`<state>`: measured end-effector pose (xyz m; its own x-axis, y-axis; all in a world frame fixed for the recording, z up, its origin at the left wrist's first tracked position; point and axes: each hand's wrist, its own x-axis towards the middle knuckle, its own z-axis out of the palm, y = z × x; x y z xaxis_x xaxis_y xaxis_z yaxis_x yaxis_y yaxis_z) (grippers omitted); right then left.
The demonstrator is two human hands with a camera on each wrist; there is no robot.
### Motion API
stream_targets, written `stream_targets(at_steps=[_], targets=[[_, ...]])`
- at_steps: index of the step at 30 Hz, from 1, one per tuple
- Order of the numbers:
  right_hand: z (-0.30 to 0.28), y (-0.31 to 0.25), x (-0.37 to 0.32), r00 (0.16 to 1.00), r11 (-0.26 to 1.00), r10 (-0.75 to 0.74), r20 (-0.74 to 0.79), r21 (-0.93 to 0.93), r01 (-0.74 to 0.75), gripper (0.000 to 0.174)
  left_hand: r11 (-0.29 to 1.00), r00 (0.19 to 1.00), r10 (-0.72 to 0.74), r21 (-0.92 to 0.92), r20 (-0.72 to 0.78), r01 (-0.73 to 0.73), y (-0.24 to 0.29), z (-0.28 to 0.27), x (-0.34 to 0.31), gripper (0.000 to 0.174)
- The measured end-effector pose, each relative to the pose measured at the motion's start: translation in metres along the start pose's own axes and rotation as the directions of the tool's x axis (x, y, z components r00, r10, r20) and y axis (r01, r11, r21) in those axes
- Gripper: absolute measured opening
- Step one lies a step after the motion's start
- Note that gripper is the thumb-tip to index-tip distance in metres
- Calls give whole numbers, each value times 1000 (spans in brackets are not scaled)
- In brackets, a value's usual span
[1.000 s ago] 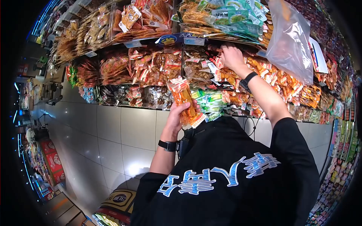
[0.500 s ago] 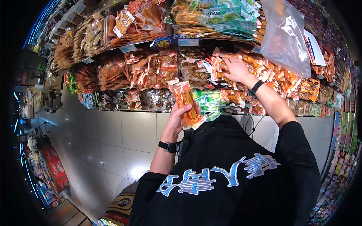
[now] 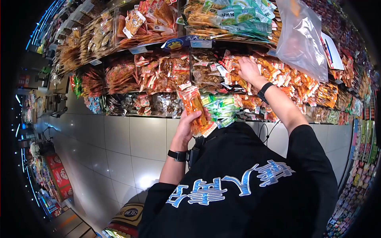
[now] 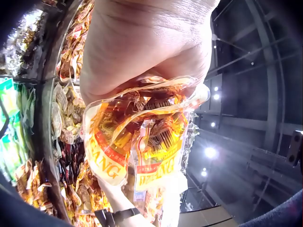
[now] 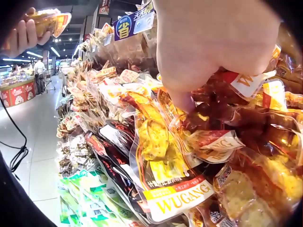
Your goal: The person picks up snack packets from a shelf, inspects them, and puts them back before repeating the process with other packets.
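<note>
My left hand grips clear snack packets with orange food inside, the thumb across their front. Seen from the left wrist, at least two of these "WUGANG" packets lie together under the palm. My right hand is reaching into the middle shelf, down among a row of similar orange packets. In the right wrist view one fingertip presses in between packets, beside an upright yellow-orange packet. The other right fingers are hidden behind the hand, so I cannot tell whether they pinch a packet.
Green-and-white packets sit low, between the two hands. A clear plastic bag hangs at the right of the shelves, near a white card. Above the middle shelf runs an edge with a price label. Tiled floor lies at left.
My right hand came back from deeper in the shelf, lay spread over the orange packets, and now has its fingers drawn closer together there. The left hand keeps its hold on the packets.
</note>
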<state>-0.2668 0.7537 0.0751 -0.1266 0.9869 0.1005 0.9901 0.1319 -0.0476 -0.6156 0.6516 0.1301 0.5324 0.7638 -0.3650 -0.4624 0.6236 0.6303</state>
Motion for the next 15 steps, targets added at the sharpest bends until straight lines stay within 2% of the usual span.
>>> stream_targets(at_steps=[7, 10, 13, 15], targets=[[-29, -12, 9, 992, 997, -74, -104, -18, 73, 42, 1000, 1000, 17, 0, -19, -17, 1, 1, -3, 38], [-11, -5, 22, 982, 993, -119, -143, -35, 115, 39, 999, 1000, 10, -31, -2, -10, -2, -2, -1, 37], [11, 2, 35, 995, 993, -99, -5, -57, 98, 39, 999, 1000, 9, -39, 14, -8, -3, -2, -1, 37], [14, 4, 39, 995, 990, -94, 26, -99, 96, 35, 1000, 1000, 15, -19, 6, -15, -3, -3, -2, 37]])
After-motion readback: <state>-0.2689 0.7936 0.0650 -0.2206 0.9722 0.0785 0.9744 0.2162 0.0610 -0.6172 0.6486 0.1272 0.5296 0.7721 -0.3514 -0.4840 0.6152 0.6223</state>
